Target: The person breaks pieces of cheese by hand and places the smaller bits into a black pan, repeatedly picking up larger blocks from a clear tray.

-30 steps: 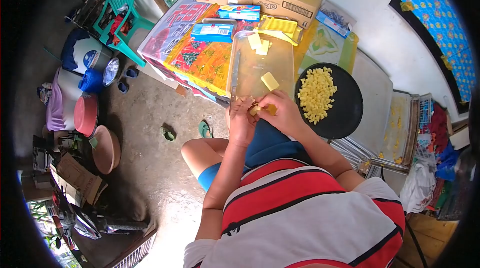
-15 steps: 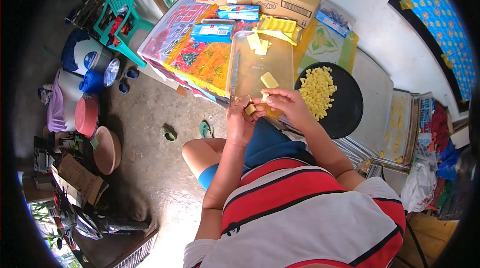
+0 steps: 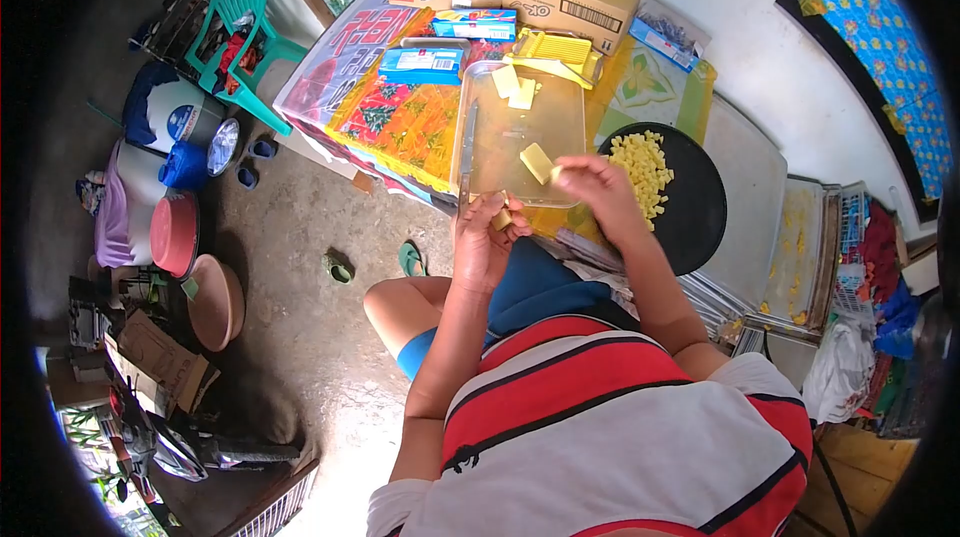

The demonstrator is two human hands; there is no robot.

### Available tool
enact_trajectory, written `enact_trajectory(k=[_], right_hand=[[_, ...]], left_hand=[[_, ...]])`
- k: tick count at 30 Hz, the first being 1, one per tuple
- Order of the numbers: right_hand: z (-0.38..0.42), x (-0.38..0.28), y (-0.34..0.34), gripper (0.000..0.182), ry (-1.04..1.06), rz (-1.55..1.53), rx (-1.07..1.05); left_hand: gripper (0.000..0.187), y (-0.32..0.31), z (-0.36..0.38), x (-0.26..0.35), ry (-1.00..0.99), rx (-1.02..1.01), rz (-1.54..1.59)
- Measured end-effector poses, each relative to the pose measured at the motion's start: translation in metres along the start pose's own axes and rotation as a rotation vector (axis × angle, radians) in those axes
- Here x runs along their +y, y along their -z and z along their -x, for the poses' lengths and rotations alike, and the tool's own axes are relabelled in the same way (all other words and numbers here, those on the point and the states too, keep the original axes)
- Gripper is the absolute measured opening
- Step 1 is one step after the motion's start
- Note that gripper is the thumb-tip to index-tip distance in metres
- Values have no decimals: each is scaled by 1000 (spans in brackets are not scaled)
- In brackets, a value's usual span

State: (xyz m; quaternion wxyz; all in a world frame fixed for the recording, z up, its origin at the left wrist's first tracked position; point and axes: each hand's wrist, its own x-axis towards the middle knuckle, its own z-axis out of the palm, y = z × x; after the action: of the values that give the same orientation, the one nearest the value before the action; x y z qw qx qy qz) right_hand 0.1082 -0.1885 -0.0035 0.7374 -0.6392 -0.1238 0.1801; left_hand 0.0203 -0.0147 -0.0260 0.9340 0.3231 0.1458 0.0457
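Observation:
My left hand [image 3: 486,237] is closed around a small yellow block [image 3: 502,219], just below the near left corner of a clear plastic tray [image 3: 490,162]. Over the tray's near right corner, my right hand [image 3: 598,192] has its thumb and fingers pinched on a small yellow piece [image 3: 556,175]. Beside its fingertips a larger yellow block [image 3: 536,163] lies on the tray. Flat yellow slices [image 3: 521,94] rest at the tray's far end. A knife [image 3: 468,142] lies along its left edge. Many small yellow cubes [image 3: 643,172] fill part of a round black pan [image 3: 700,207] at the right.
Behind the tray are a yellow slotted cutter [image 3: 555,52], blue boxes [image 3: 422,65] and cardboard boxes [image 3: 575,7]. Metal trays [image 3: 745,162] stand right of the pan. A green chair [image 3: 245,47], basins [image 3: 213,302] and slippers [image 3: 411,259] are on the floor at left.
My right hand has moved away from my left hand, to the right and slightly up toward the pan, with the small yellow piece. My left hand has stayed nearly in place.

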Motion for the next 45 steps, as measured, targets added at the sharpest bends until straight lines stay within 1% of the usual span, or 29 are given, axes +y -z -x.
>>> enact_trajectory(k=[2, 4, 6, 9, 10, 11, 13, 15, 17, 19, 21, 24, 26, 29, 33, 39, 42, 45], right_hand=[[-20, 21, 44, 18, 229, 245, 190], [-26, 22, 89, 20, 301, 623, 440], [-30, 40, 137, 21, 133, 911, 549], [-28, 52, 163, 21, -71, 1110, 602], [-26, 55, 165, 21, -97, 1082, 567], [-24, 60, 165, 21, 14, 1124, 572], [-20, 54, 143, 21, 238, 1200, 577], [-22, 43, 114, 21, 393, 1065, 454], [-17, 28, 62, 23, 219, 588, 193], [-8, 23, 27, 25, 262, 669, -83], [4, 0, -10, 25, 181, 588, -226], [7, 19, -32, 25, 470, 784, -122], [8, 20, -35, 26, 472, 824, -148], [10, 21, -39, 22, 471, 798, -172], [14, 20, -42, 17, 472, 709, -159], [13, 17, -43, 17, 487, 686, -95], [11, 22, -39, 18, 413, 620, -125], [13, 18, -39, 20, 213, 301, -146]], left_hand=[[13, 2, 0, 2, 13, 14, 11], [13, 4, 0, 2, 31, 33, 30], [13, 7, -2, 1, 48, 54, 58], [13, 10, -5, -3, 58, 27, 68], [13, 9, -5, -3, 61, 33, 64], [13, 8, -5, -4, 64, 41, 60], [15, 9, -6, -5, 79, 47, 55], [18, 11, -6, -6, 108, 44, 52], [19, 10, -6, -7, 108, 56, 61], [18, 7, -7, -8, 108, 56, 80], [16, 5, -7, -7, 102, 47, 112], [14, 10, -6, -6, 93, 53, 93], [14, 11, -5, -5, 65, 68, 91], [16, 19, -6, -7, 60, 40, 106], [19, 6, -1, -4, 61, 39, 91], [20, 0, 0, -5, 47, 58, 82], [19, 4, -1, -4, 50, 38, 102], [18, 3, 1, 0, 73, 93, 126]])
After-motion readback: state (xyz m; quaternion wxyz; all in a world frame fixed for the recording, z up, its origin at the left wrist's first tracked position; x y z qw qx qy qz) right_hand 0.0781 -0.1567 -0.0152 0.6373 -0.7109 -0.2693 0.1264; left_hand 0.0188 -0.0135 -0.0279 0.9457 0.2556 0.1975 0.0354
